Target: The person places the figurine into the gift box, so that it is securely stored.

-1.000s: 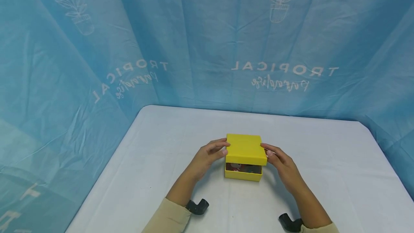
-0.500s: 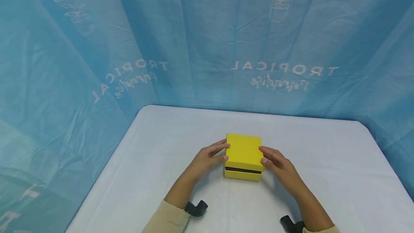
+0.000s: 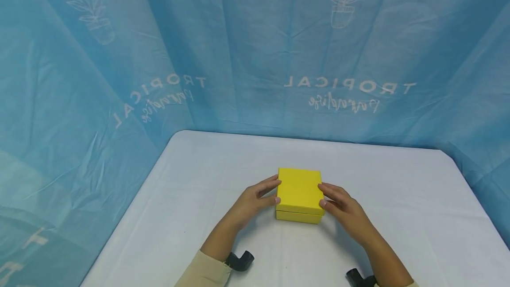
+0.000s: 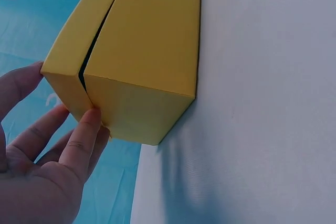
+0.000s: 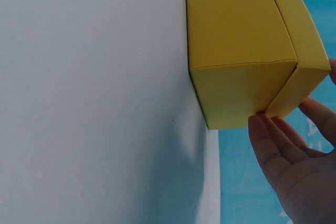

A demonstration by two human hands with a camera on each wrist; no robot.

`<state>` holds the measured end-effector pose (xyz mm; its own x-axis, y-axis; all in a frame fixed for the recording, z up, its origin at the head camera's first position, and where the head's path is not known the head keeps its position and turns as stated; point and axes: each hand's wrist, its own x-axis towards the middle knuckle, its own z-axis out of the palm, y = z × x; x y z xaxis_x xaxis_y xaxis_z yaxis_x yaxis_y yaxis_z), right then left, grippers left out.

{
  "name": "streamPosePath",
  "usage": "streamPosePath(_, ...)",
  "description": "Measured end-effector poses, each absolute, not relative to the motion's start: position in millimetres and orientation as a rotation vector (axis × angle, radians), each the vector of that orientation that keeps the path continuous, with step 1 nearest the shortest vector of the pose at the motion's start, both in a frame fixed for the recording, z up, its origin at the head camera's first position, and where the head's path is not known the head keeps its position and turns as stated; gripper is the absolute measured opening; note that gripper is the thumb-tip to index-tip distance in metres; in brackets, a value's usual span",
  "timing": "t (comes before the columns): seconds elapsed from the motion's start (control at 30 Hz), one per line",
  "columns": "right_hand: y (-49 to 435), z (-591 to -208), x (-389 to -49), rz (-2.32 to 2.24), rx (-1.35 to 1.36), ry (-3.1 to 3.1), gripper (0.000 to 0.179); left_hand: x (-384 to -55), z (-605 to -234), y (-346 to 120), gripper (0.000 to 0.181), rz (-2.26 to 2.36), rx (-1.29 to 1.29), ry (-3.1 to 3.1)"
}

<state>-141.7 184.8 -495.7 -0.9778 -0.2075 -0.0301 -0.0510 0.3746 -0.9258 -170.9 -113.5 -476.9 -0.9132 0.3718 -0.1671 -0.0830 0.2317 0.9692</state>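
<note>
A yellow box lid [image 3: 299, 188] sits over a yellow box base [image 3: 298, 217] on the white table, covering its contents. From the left side, my left hand [image 3: 253, 200] holds the lid's edge with its fingertips and thumb. Opposite it, my right hand [image 3: 346, 209] grips the lid's right edge the same way. A thin dark seam separates lid [image 4: 83, 30] and base [image 4: 149, 35] in the left wrist view. The right wrist view shows fingertips close to the seam between the base [image 5: 236, 19] and the lid [image 5: 302, 19].
The white tabletop [image 3: 223, 158] spreads around the box. Blue curtains [image 3: 255, 48] with white lettering and plant drawings hang behind and to the left. Black curved pieces [image 3: 241, 261] show at both wrists, below the box.
Both hands have lowered the lid onto the base. The wide front gap, which showed the printed contents, has narrowed to a thin line. The base stays in place.
</note>
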Motion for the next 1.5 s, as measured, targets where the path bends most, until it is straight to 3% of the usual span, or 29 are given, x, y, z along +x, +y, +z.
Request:
streamPosePath(0.7,180.5,-495.0,-136.8,-1.680,-0.287,2.490,0.058,-165.9,-484.7,-110.5,0.062,1.665,0.308,2.213)
streamPosePath(1.03,175.5,-498.4,-137.2,-1.445,-0.320,2.654,0.064,-161.0,-486.0,-103.9,0.066,1.282,0.548,2.559)
streamPosePath(1.5,173.5,-499.6,-134.4,-1.291,-0.437,2.702,0.067,-156.9,-486.3,-105.0,0.064,1.145,0.596,2.586)
